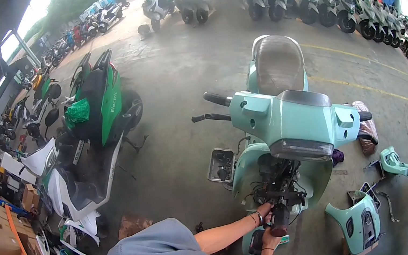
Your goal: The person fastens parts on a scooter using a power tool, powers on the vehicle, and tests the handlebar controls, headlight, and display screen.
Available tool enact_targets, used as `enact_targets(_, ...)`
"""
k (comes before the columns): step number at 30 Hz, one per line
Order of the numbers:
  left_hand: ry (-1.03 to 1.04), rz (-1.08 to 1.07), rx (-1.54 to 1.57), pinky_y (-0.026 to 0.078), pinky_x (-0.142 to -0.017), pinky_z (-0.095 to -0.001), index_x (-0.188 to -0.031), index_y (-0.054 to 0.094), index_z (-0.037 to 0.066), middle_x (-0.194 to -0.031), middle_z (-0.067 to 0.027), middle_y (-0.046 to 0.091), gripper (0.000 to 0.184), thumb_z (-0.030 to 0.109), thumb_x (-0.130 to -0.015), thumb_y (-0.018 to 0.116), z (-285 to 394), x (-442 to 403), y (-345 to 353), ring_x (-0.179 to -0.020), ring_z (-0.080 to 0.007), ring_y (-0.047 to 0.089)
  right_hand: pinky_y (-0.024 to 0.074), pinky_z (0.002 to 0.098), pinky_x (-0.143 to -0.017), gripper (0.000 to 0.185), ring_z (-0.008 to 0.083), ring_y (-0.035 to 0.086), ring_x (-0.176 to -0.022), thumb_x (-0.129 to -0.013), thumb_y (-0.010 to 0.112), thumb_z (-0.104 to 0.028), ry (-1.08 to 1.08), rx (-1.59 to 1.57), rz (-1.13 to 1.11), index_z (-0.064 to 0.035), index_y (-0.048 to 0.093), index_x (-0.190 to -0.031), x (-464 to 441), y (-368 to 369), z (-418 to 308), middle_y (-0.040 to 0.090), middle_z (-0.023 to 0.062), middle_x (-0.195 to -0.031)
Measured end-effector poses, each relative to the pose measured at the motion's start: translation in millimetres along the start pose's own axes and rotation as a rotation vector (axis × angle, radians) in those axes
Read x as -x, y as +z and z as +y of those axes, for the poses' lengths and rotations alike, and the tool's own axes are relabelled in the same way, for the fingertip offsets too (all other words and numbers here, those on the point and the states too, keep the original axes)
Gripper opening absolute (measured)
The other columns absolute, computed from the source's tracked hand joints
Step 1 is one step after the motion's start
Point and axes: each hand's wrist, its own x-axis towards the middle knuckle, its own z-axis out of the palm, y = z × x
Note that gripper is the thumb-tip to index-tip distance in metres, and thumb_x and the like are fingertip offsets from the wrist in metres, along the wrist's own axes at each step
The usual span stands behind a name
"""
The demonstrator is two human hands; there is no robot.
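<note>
- Mint-green plastic-bodied scooter (280, 108) with a partly stripped front: upright on the grey concrete floor (173, 105), directly before the left hand (265, 211) and right hand (271, 238)
- Wide, clear-lensed headlamp (303, 149) pointing back toward the hands; padded brownish-grey saddle (279, 68) at the far end
- Long axis running near to far, leaning slightly right with distance; mint-green handlebar cover (289, 118) set crosswise
- Both hands close together at a dark, blunt cylindrical part (280, 218), low on the front; right fingers bent against its underside; left fingertips hidden, so cannot tell whether pinching or spread
- Loose mint-green moulded panel (360, 223) on the floor, to the right
</note>
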Motion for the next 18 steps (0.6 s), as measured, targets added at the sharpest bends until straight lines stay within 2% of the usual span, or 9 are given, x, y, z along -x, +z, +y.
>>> enact_targets(2, -0.029, -0.193, -0.016, 0.041, -0.05, -0.0284, -0.084, 0.056, 0.018, -0.067, 0.0039, 0.057, 0.026, 0.039, -0.098, 0.051, -1.8, -12.0, -14.5, -0.056, -0.0133, 0.054, 0.0493, 0.0435, -0.09, 0.039, 0.035, 0.064, -0.102, -0.076, 0.065, -0.005, -0.043, -0.165, 0.061, 0.0055, 0.059, -0.112, 0.4, 11.5, 16.3, 0.066, 0.018, -0.107)
enact_targets(3, -0.026, -0.202, -0.06, 0.039, -0.049, -0.0289, -0.075, 0.051, 0.019, -0.061, 0.0041, 0.051, 0.03, 0.039, -0.097, 0.051, 11.3, 24.8, -2.7, -0.052, -0.0129, 0.05, 0.0491, 0.0427, -0.09, 0.038, 0.0336, 0.064, -0.102, -0.076, 0.064, -0.005, -0.06, -0.147, 0.095, 0.0054, 0.059, -0.112, -1.2, 17.1, 25.8, 0.066, 0.0178, -0.106)
enact_targets(4, -0.026, -0.205, -0.065, 0.039, -0.049, -0.0289, -0.075, 0.051, 0.019, -0.061, 0.0041, 0.051, 0.03, 0.039, -0.097, 0.051, 10.8, 24.3, 1.1, -0.052, -0.0129, 0.05, 0.0491, 0.0427, -0.09, 0.038, 0.0336, 0.064, -0.102, -0.076, 0.064, -0.005, -0.06, -0.148, 0.101, 0.0054, 0.059, -0.112, -1.2, 17.1, 24.2, 0.066, 0.0178, -0.106)
enact_targets(6, 0.013, -0.065, -0.053, 0.035, -0.044, -0.0295, -0.069, 0.046, 0.021, -0.056, 0.0048, 0.044, 0.033, 0.038, -0.097, 0.051, 7.4, 21.0, 10.2, -0.045, -0.0124, 0.043, 0.0488, 0.0421, -0.09, 0.036, 0.0325, 0.065, -0.101, -0.076, 0.064, -0.005, -0.028, -0.137, 0.133, 0.0052, 0.06, -0.11, -0.4, 17.5, 21.1, 0.066, 0.0179, -0.106)
enact_targets(8, -0.018, -0.091, -0.029, 0.032, -0.042, -0.0295, -0.068, 0.045, 0.021, -0.055, 0.0049, 0.043, 0.034, 0.037, -0.097, 0.05, 15.5, 46.4, 17.7, -0.043, -0.0121, 0.04, 0.0487, 0.0418, -0.091, 0.038, 0.0325, 0.065, -0.102, -0.075, 0.065, -0.005, -0.013, -0.158, 0.132, 0.0051, 0.059, -0.111, -0.8, 17.4, 22.0, 0.066, 0.0178, -0.107)
enact_targets(12, -0.075, -0.135, 0.036, 0.028, -0.038, -0.0295, -0.071, 0.045, 0.019, -0.054, 0.0051, 0.04, 0.03, 0.034, -0.097, 0.049, 11.4, 27.4, 8.9, -0.038, -0.0122, 0.035, 0.0485, 0.0409, -0.092, 0.05, 0.033, 0.064, -0.102, -0.072, 0.07, -0.005, 0.091, -0.285, 0.117, 0.0049, 0.054, -0.118, -0.7, 15.1, 21.4, 0.064, 0.0172, -0.109)
enact_targets(15, -0.004, -0.014, 0.028, 0.031, -0.039, -0.0289, -0.079, 0.05, 0.018, -0.057, 0.0045, 0.042, 0.024, 0.033, -0.097, 0.049, 21.8, 67.1, 32.5, -0.041, -0.0123, 0.04, 0.0483, 0.0412, -0.092, 0.056, 0.0304, 0.062, -0.099, -0.068, 0.074, -0.006, 0.189, -0.109, -0.017, 0.0045, 0.052, -0.118, -5.4, -11.8, -3.1, 0.063, 0.0155, -0.109)
enact_targets(18, 0.004, 0.048, 0.08, 0.033, -0.04, -0.0293, -0.08, 0.052, 0.017, -0.058, 0.0045, 0.041, 0.023, 0.033, -0.097, 0.05, 23.6, 81.1, 42.9, -0.042, -0.0124, 0.04, 0.049, 0.0414, -0.09, 0.054, 0.0302, 0.062, -0.097, -0.067, 0.074, -0.004, 0.119, -0.127, 0.06, 0.0037, 0.054, -0.117, -8.9, -4.1, 23.0, 0.063, 0.0151, -0.109)
